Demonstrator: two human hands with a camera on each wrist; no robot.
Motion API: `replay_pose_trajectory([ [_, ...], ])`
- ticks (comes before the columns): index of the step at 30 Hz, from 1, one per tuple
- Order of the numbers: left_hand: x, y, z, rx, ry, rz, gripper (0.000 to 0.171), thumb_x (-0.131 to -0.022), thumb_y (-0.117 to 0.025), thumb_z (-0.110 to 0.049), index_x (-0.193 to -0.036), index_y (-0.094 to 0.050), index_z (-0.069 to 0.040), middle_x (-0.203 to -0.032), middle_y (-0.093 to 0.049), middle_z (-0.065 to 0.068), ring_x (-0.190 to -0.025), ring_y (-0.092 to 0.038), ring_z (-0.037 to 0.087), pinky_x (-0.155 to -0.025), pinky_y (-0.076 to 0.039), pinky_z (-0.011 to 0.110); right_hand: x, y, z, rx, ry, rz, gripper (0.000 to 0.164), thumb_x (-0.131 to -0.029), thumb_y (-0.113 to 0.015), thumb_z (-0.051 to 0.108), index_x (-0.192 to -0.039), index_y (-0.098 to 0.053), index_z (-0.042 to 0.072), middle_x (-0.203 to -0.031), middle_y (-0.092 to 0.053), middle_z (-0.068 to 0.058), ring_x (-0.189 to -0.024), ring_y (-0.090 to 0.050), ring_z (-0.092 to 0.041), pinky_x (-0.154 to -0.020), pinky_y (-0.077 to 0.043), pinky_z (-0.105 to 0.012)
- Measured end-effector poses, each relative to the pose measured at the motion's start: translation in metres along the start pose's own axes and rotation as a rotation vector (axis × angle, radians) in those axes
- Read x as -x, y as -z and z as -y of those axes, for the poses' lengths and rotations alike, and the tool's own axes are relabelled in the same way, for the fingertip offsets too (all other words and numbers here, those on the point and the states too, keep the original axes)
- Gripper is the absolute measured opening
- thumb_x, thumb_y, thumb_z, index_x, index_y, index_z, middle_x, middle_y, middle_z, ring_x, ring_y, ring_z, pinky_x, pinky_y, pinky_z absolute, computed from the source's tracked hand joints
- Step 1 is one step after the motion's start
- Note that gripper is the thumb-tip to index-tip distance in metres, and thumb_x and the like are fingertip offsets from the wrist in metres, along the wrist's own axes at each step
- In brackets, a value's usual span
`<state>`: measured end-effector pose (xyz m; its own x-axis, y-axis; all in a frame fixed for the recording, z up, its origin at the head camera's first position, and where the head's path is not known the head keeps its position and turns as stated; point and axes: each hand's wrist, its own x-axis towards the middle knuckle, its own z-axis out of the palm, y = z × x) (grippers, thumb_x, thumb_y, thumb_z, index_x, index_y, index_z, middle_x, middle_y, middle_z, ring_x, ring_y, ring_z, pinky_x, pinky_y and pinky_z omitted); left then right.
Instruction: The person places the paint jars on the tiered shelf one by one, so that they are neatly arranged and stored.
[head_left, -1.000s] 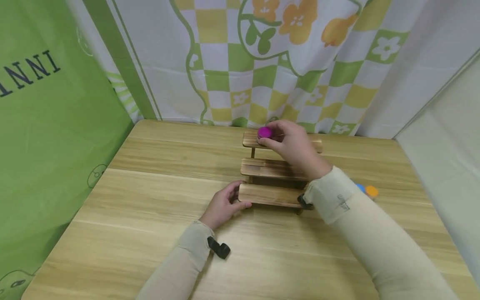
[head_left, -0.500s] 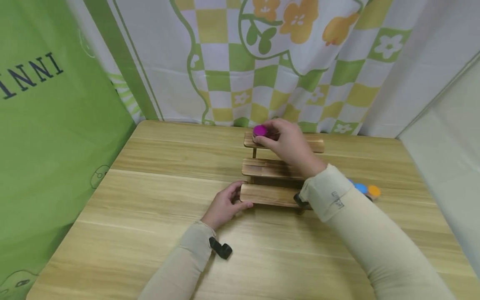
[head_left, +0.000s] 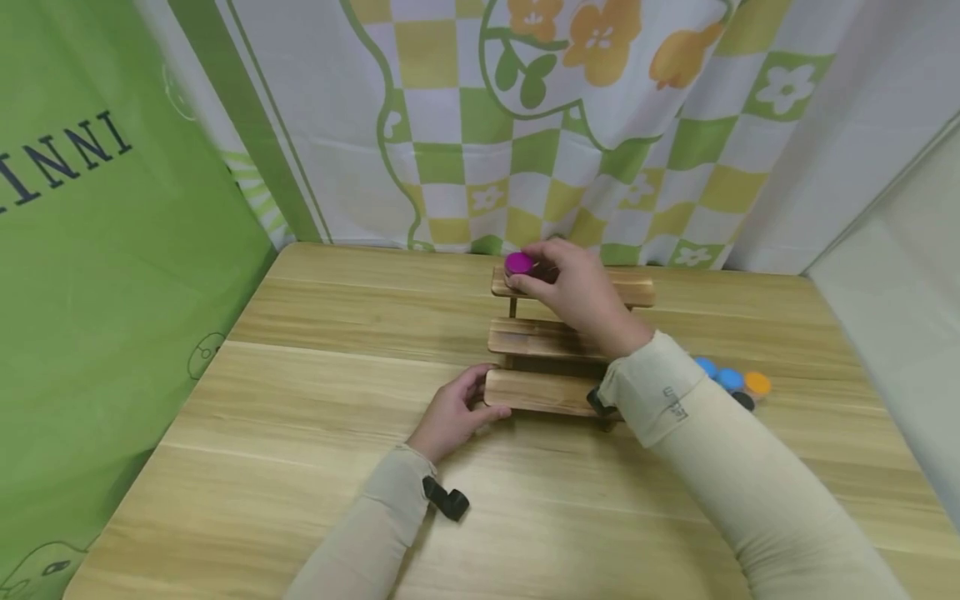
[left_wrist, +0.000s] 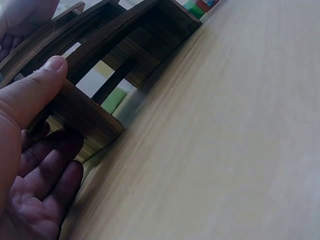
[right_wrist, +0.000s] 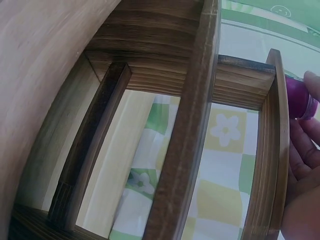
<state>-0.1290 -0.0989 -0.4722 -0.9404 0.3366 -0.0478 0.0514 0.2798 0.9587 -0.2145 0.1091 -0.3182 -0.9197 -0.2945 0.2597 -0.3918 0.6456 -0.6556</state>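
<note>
A three-tier wooden display stand (head_left: 540,392) rises in steps toward the back of the table. At its top step, my right hand (head_left: 581,287) pinches a small round jar with a purple lid (head_left: 519,264) between thumb and fingers. The jar is by the left end of that shelf; in the right wrist view the purple jar (right_wrist: 298,100) shows beside the shelf board. My left hand (head_left: 450,412) grips the left end of the lowest step, its thumb (left_wrist: 52,67) on the front side and its fingers behind. My right forearm hides the right part of the lower steps.
Right of the stand, partly behind my right sleeve, lie small jars with blue (head_left: 729,380), orange (head_left: 757,383) and black (head_left: 742,401) lids. A patterned curtain (head_left: 480,167) hangs right behind the table (head_left: 337,400).
My right hand has shifted the purple-lidded jar slightly left along the top step, to near its end. My left hand keeps its grip on the stand. More of the other jars shows.
</note>
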Motion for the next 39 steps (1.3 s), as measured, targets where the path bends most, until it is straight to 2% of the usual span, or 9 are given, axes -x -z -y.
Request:
replay_pose_trajectory([
  [6, 0.001, 0.000, 0.000, 0.012, 0.002, -0.005, 0.071, -0.084, -0.083, -0.029, -0.146, -0.050, -0.017, -0.131, -0.065, 0.009, -0.120, -0.062, 0.024, -0.098, -0.052, 0.038, 0.003, 0.001, 0.000, 0.002, 0.014, -0.003, 0.054, -0.089, -0.079, 0.029, -0.133, -0.062, 0.003, -0.109, -0.068, -0.008, -0.093, -0.068, -0.021, -0.084, -0.057, -0.037],
  [12, 0.000, 0.000, 0.003, 0.019, 0.001, -0.002, 0.072, -0.083, -0.083, -0.030, -0.145, -0.050, -0.017, -0.131, -0.065, 0.010, -0.119, -0.063, 0.024, -0.097, -0.053, 0.037, 0.010, 0.003, -0.001, -0.034, -0.007, 0.004, 0.057, -0.090, -0.078, 0.028, -0.137, -0.058, 0.002, -0.119, -0.067, -0.011, -0.101, -0.067, -0.024, -0.090, -0.055, -0.039],
  [26, -0.001, 0.000, 0.004, -0.010, -0.005, -0.004, 0.072, -0.083, -0.083, -0.033, -0.146, -0.050, -0.019, -0.129, -0.066, 0.008, -0.119, -0.063, 0.023, -0.097, -0.053, 0.038, 0.033, 0.009, -0.008, -0.067, 0.004, -0.084, 0.040, -0.090, -0.079, 0.024, -0.122, -0.066, 0.003, -0.116, -0.069, -0.013, -0.103, -0.068, -0.028, -0.091, -0.055, -0.042],
  [34, -0.001, 0.001, 0.004, -0.012, 0.000, 0.001, 0.074, -0.083, -0.083, -0.035, -0.146, -0.049, -0.019, -0.129, -0.066, 0.007, -0.117, -0.063, 0.022, -0.098, -0.052, 0.039, 0.049, 0.015, -0.013, -0.083, 0.007, -0.139, 0.038, -0.090, -0.078, 0.017, -0.122, -0.066, 0.001, -0.117, -0.069, -0.015, -0.108, -0.067, -0.032, -0.096, -0.053, -0.045],
  [37, -0.001, 0.000, 0.004, -0.014, 0.002, 0.003, 0.075, -0.083, -0.083, -0.035, -0.147, -0.049, -0.018, -0.130, -0.065, 0.006, -0.117, -0.063, 0.021, -0.098, -0.052, 0.038, 0.055, 0.018, -0.014, -0.073, 0.008, -0.147, 0.038, -0.091, -0.077, 0.017, -0.123, -0.066, 0.001, -0.117, -0.069, -0.014, -0.108, -0.066, -0.031, -0.090, -0.055, -0.044],
  [39, -0.001, 0.000, 0.004, -0.016, 0.000, 0.003, 0.075, -0.083, -0.083, -0.036, -0.147, -0.048, -0.017, -0.131, -0.065, 0.006, -0.117, -0.063, 0.021, -0.099, -0.052, 0.037, 0.059, 0.020, -0.015, -0.072, 0.006, -0.153, 0.037, -0.091, -0.077, 0.017, -0.123, -0.066, 0.001, -0.117, -0.069, -0.014, -0.106, -0.065, -0.029, -0.083, -0.055, -0.039],
])
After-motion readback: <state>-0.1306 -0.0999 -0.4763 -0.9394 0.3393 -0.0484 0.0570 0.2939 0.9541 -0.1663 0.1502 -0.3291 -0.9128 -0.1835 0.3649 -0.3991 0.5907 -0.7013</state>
